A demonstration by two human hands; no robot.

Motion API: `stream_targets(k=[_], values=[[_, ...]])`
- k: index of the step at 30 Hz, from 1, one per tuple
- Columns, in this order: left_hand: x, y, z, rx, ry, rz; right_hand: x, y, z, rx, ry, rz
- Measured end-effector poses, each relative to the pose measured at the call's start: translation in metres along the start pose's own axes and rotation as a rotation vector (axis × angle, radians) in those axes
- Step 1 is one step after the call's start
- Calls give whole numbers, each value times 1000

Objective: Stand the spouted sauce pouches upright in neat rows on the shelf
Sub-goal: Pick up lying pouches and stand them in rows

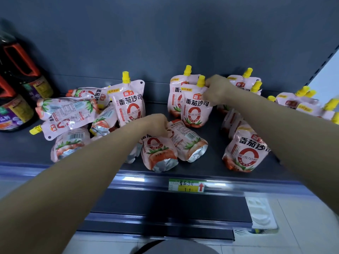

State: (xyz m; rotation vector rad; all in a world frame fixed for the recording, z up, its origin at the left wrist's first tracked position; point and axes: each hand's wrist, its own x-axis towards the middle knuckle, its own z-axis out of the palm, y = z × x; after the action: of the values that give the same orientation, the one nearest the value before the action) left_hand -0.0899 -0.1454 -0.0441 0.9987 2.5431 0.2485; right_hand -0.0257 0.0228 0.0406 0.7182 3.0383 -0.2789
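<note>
Pink tomato-sauce pouches with yellow spouts cover the dark shelf. My right hand grips the top corner of an upright pouch in the middle, with another upright pouch just behind it. My left hand closes on the top of a pouch lying flat, next to a second fallen pouch. One pouch stands alone left of centre. Several pouches lie in a heap at the left. More upright pouches stand in rows at the right, partly hidden by my right forearm.
Dark sauce bottles with red handles stand at the far left of the shelf. A green and yellow price tag sits on the shelf's front rail. The shelf's upright post bounds the right side. A lower shelf lies below.
</note>
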Motion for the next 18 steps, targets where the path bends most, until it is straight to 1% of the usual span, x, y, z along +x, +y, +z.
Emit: stream_targets(k=[1,4,7,9,11,15,18], values=[[3,0,0,23,-3,-10,1,1,0,0,-1,-4],[9,-3,-3,16,55,-37,2,1,0,17,1,-13],[17,-5,0,-13,-10,-71,3,1,-1,15,-4,-13],[22,-3,3,-42,-15,-109,4,1,-2,17,-10,-9],[26,-1,3,-130,10,-159,5,2,-3,34,-11,-3],[29,3,-3,-399,57,-287,7,3,-2,124,3,3],[32,11,-3,-429,33,-297,9,6,-1,191,19,19]])
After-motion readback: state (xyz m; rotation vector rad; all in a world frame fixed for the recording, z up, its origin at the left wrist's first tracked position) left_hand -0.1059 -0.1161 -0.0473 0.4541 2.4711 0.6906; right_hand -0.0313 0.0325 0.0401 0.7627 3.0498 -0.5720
